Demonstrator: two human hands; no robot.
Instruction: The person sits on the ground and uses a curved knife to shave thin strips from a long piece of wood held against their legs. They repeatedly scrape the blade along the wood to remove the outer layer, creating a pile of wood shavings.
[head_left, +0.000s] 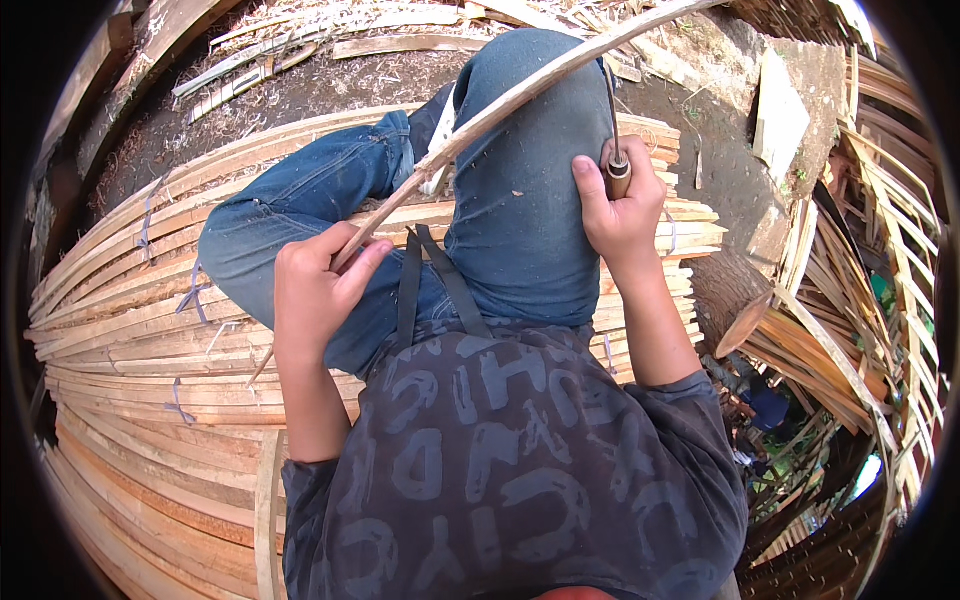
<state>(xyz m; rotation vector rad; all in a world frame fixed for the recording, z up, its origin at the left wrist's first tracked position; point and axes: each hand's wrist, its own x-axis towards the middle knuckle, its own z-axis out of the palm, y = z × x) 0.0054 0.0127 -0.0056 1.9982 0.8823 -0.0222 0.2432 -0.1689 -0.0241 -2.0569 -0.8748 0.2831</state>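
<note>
My left hand (322, 292) is closed around a long, thin wooden stick (500, 104). The stick slants from beside my left forearm up over my right knee, and its far end reaches the top edge. In my right hand (625, 203), beside the right thigh, is a knife (619, 168) with a round wooden handle and a metal collar. Its narrow dark blade points away from me and shows nearly edge-on. Blade and stick are apart near my fingers; whether they touch near the knee, I cannot tell.
I sit with bent legs in blue jeans (530, 200) on bundled wooden strips (130, 300) bound with purple ties. Wood shavings and offcuts (410, 45) litter the ground ahead. At right lie a cut log (742, 310) and stacked split strips (820, 365).
</note>
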